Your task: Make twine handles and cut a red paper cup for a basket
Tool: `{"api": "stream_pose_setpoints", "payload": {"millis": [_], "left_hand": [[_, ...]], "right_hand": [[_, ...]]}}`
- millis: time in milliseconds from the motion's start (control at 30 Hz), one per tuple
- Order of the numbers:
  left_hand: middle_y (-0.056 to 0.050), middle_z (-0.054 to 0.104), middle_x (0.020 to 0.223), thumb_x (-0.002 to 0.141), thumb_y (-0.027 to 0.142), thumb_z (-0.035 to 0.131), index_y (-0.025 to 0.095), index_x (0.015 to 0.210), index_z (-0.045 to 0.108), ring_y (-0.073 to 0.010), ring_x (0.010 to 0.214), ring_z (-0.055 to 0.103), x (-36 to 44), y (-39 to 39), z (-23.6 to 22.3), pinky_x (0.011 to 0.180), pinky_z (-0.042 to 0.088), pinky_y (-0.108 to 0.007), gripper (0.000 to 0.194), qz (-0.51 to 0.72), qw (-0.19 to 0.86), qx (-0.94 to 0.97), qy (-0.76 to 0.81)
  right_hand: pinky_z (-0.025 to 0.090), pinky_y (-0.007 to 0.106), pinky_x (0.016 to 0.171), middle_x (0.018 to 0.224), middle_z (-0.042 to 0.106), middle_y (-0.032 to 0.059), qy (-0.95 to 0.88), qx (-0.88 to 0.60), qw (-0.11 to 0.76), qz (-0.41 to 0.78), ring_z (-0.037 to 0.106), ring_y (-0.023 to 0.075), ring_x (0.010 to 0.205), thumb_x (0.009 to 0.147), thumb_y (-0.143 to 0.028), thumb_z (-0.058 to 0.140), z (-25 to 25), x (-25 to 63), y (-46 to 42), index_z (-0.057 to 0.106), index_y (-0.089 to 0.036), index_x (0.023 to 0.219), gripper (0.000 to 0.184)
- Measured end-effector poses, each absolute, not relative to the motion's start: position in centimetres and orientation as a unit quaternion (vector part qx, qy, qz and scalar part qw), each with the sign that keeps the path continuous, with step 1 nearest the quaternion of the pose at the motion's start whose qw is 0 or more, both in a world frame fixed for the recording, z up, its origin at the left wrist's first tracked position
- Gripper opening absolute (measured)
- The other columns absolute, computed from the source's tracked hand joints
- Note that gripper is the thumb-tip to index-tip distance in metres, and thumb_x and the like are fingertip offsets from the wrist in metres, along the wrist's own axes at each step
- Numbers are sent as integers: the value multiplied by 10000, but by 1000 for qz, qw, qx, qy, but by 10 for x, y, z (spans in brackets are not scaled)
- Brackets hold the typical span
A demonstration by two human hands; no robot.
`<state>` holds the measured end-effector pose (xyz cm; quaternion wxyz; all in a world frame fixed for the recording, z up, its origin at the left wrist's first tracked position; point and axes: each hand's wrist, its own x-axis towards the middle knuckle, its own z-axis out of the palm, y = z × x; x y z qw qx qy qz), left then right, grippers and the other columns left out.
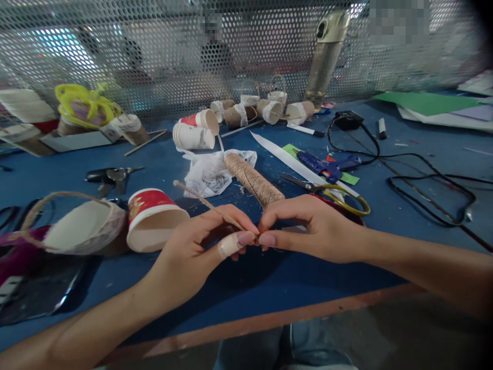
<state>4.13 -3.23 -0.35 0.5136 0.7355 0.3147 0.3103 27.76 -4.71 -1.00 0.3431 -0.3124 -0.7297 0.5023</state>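
My left hand (210,241) pinches a length of brown twine (208,203), whose free end sticks up to the left; a bandage wraps its thumb. My right hand (308,228) meets it, thumb and forefinger closed on the twine at the same spot. What lies between the fingertips is mostly covered. Just behind the hands a spool of jute twine (254,180) lies tilted, its near end by my right fingers. To the left, a red and white paper cup (152,218) lies on its side beside a lace-trimmed cup basket (87,228) with a twine handle.
Yellow-handled scissors (346,199), a blue glue gun (327,163) and its black cable lie right. Crumpled white plastic (210,172) sits behind. Several small cup baskets and a bottle (325,61) stand by the mesh screen (254,49). A phone (42,288) lies left.
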Motion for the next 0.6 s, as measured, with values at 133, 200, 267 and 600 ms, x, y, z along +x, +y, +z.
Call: {"api": "stream_pose_setpoints", "payload": {"millis": [133, 200, 267, 600], "left_hand": [[44, 699, 871, 991, 176, 674, 244, 929, 744, -62, 682, 642, 41, -33, -4, 651, 568, -102, 115, 311, 540, 721, 304], [43, 707, 868, 988, 187, 678, 242, 933, 743, -64, 672, 640, 41, -32, -3, 645, 564, -109, 102, 306, 536, 724, 309], [38, 725, 880, 965, 198, 708, 235, 921, 746, -70, 665, 637, 41, -32, -3, 640, 557, -122, 69, 305, 515, 735, 320], [18, 707, 842, 974, 206, 699, 215, 901, 738, -90, 657, 619, 41, -29, -2, 634, 543, -154, 83, 299, 485, 757, 318]], "right_hand": [[493, 216, 801, 889, 709, 15, -730, -287, 336, 522, 639, 116, 839, 964, -214, 705, -10, 278, -46, 706, -140, 890, 105], [500, 230, 804, 885, 708, 17, -730, -290, 334, 521, 644, 125, 840, 963, -234, 710, -9, 278, -46, 700, -147, 889, 115], [511, 255, 825, 883, 716, 18, -738, -298, 336, 504, 658, 146, 859, 963, -262, 711, -9, 278, -46, 699, -161, 881, 131], [420, 380, 1160, 852, 740, -14, -798, -290, 371, 376, 690, 141, 827, 974, -269, 691, -13, 277, -46, 700, -209, 870, 120]]}}
